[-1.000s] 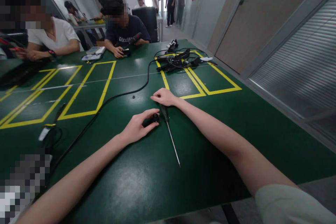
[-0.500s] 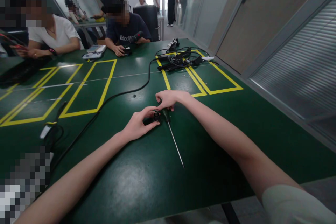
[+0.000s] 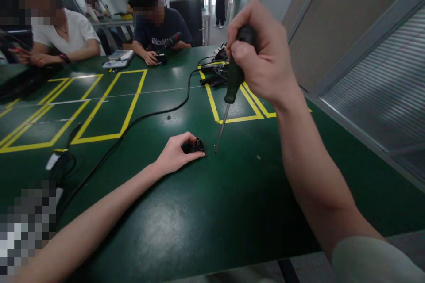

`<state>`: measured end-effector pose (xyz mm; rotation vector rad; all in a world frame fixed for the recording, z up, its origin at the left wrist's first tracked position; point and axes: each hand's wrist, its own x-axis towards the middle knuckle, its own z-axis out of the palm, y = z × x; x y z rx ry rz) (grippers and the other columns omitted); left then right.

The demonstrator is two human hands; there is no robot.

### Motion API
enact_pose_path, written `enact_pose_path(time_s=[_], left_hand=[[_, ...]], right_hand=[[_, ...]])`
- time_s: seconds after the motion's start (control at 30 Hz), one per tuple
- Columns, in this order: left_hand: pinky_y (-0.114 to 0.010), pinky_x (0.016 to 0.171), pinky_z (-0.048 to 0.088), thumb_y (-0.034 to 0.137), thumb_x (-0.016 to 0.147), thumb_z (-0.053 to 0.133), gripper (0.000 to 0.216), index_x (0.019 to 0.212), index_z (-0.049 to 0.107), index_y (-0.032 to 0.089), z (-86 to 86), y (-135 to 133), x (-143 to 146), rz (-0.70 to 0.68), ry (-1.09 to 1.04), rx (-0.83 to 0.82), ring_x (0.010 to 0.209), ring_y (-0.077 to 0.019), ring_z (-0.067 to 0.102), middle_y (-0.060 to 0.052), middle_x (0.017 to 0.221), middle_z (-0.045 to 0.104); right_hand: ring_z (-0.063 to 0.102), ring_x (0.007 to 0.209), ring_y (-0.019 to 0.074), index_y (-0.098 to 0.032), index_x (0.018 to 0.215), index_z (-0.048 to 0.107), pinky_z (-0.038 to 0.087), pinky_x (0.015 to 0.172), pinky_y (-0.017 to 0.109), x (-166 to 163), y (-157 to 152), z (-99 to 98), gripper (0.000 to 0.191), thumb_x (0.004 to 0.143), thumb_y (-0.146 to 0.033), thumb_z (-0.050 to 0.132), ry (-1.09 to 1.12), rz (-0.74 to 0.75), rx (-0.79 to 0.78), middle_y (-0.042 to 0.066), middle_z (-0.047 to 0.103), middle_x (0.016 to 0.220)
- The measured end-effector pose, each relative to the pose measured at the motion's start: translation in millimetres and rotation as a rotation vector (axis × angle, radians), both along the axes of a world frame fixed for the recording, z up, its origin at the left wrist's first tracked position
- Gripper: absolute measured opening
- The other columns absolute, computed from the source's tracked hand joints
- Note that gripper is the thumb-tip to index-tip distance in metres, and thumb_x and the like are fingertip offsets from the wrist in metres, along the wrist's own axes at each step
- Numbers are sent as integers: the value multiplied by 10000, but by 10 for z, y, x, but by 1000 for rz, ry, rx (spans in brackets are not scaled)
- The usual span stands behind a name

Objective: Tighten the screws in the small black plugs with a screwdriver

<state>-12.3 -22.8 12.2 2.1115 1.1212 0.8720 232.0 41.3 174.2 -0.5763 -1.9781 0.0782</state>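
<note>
My left hand (image 3: 177, 152) rests on the green table, thumb and fingers closed around a small black part (image 3: 198, 145) with a short round metal post standing up from it. Most of that part is hidden by the hand, so its kind is unclear. Above the table, my right hand (image 3: 260, 51) is wrapped round the dark green handle of a screwdriver (image 3: 234, 82). Its thin steel shaft slants down and to the left, the tip a little right of the black part and apart from it.
A black cable (image 3: 156, 115) runs across the green table (image 3: 212, 212), which has yellow tape rectangles (image 3: 133, 101). Behind my right hand lies a heap of black parts and wires (image 3: 212, 77). Across the table, a person in a dark shirt (image 3: 175, 26) holds a power tool.
My right hand has lifted the screwdriver off the table and swung it over, from shaft toward me to tip down. My left hand stays around the black part.
</note>
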Motion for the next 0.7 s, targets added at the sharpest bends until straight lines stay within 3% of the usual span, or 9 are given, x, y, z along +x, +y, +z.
enact_pose_path(time_s=[0.2,0.37,0.7], left_hand=[[-329,766,583,426,813,853,326,866,648,178,-7,-2,41,21,3,-9,801,-193,704,-37,886,759],[-322,768,573,383,802,869,309,865,645,180,13,-2,52,13,0,-20,802,-189,695,-20,877,743],[-304,749,544,383,802,871,316,858,635,179,-10,3,53,16,-1,-6,789,-179,674,-12,868,733]], right_hand=[[532,850,45,-171,889,554,476,849,230,-152,-74,-53,315,1051,-409,427,54,10,211,-32,536,889],[536,821,39,-175,886,563,502,823,226,-222,-78,-100,497,1045,-602,364,38,-44,230,-28,539,888],[490,778,50,-186,871,526,473,775,234,-246,-118,-87,442,1058,-559,380,13,20,255,-16,514,872]])
